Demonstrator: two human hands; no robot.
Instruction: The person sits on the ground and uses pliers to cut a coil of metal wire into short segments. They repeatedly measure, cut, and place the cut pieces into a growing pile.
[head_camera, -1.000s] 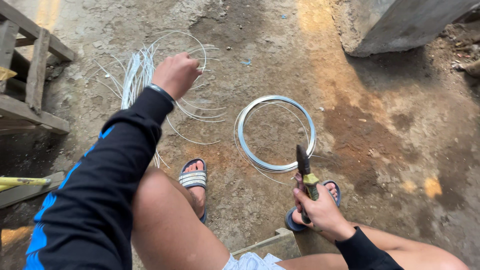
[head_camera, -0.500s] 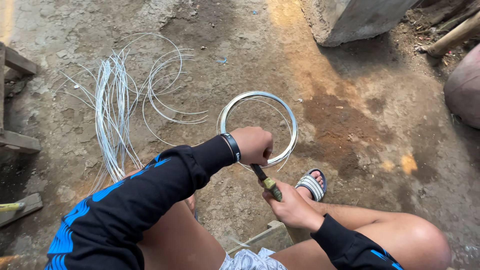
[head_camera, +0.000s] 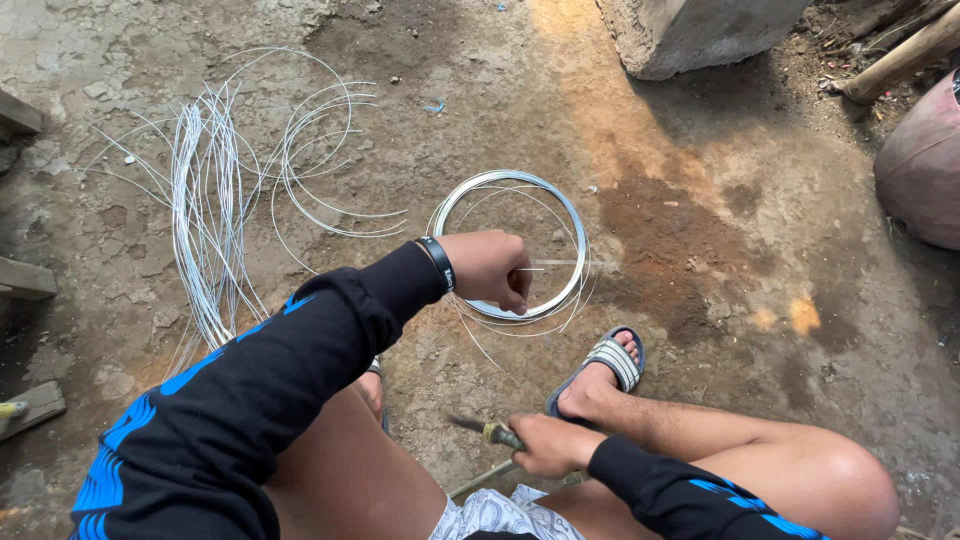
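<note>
outdoor work yard | bare dirt ground (head_camera: 700, 250) | concrete block (head_camera: 700, 35) | wood offcuts (head_camera: 25, 275)

Black long sleeves (head_camera: 250, 400) bearing blue stripe markings; black wristband (head_camera: 437, 263); patterned white shorts (head_camera: 500, 515); grey striped sandal (head_camera: 605, 365).

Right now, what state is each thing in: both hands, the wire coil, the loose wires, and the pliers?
Left hand: closed on a wire end above the coil.
Right hand: closed on pliers.
Coil: wound, flat on ground.
Loose wires: cut, bunched on ground.
Pliers: held low, whether open or shut unclear.
</note>
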